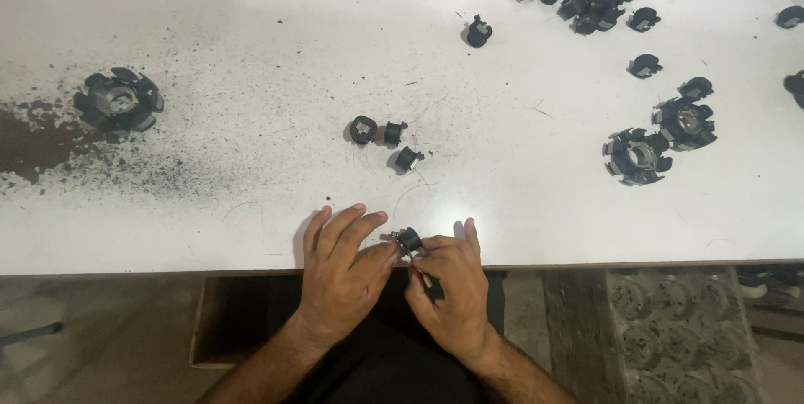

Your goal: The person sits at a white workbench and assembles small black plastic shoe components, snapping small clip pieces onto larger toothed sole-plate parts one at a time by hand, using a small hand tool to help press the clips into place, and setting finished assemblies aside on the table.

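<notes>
Both hands' fingers pinch a small, black, round part.

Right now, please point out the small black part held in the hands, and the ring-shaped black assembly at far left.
Small black part point(409, 240), head view, on its round body.
Ring-shaped black assembly point(118, 101), head view, on its grey centre.
</notes>
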Tool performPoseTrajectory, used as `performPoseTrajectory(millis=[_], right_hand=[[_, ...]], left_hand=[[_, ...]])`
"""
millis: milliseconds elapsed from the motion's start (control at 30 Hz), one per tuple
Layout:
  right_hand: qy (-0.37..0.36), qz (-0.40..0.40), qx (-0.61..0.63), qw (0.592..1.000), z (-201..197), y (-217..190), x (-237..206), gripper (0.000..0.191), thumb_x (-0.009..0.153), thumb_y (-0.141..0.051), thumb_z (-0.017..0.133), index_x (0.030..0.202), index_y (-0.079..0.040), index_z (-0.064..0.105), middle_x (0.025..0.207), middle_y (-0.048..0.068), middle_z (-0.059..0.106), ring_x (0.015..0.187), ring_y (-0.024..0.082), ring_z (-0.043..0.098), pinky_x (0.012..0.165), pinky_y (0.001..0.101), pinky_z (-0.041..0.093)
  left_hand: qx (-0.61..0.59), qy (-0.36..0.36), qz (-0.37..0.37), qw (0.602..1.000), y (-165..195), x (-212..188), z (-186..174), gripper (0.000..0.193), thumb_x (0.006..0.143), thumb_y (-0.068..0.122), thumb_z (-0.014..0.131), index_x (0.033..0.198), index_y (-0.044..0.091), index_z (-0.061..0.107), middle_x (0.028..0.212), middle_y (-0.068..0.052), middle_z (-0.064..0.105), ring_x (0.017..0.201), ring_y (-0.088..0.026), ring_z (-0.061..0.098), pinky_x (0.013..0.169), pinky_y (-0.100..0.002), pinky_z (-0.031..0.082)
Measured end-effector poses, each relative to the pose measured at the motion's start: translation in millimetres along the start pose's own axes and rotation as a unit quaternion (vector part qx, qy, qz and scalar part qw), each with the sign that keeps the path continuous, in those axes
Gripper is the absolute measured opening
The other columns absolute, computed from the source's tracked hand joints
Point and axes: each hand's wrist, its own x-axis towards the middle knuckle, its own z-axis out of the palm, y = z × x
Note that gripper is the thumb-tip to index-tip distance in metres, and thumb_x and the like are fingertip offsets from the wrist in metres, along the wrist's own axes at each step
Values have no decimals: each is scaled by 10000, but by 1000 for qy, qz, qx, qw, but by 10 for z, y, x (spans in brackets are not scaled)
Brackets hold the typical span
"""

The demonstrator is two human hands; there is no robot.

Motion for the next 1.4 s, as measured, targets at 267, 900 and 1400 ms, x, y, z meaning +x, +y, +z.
performPoseTrajectory(millis=[267,900,1400], right_hand=[[-18,-70,26,997,32,74,-105,304,818,58,778,1018,-78,593,1014,73,690,1248,280,679,1250,626,277],[-42,-76,-24,996,-140,5,174,234,853,21,756,1055,-73,683,1096,56,672,1226,248,656,1262,614,257],[-49,1,-104,993,-91,15,370,378,747,-231,893,1052,-80,728,1070,54,611,1251,289,538,1224,701,130]], left_hand=[[-72,-77,-60,993,-24,-5,-42,132,883,146,789,991,86,741,1264,-47,688,1144,-221,591,1047,-452,409],[-82,-74,-66,992,-26,109,-134,201,841,147,755,1032,101,716,1140,-10,739,1232,-229,606,1202,-548,279],[-34,-34,-66,997,-52,71,-174,145,838,129,787,972,108,737,1049,-29,647,1079,-212,631,1145,-561,401]])
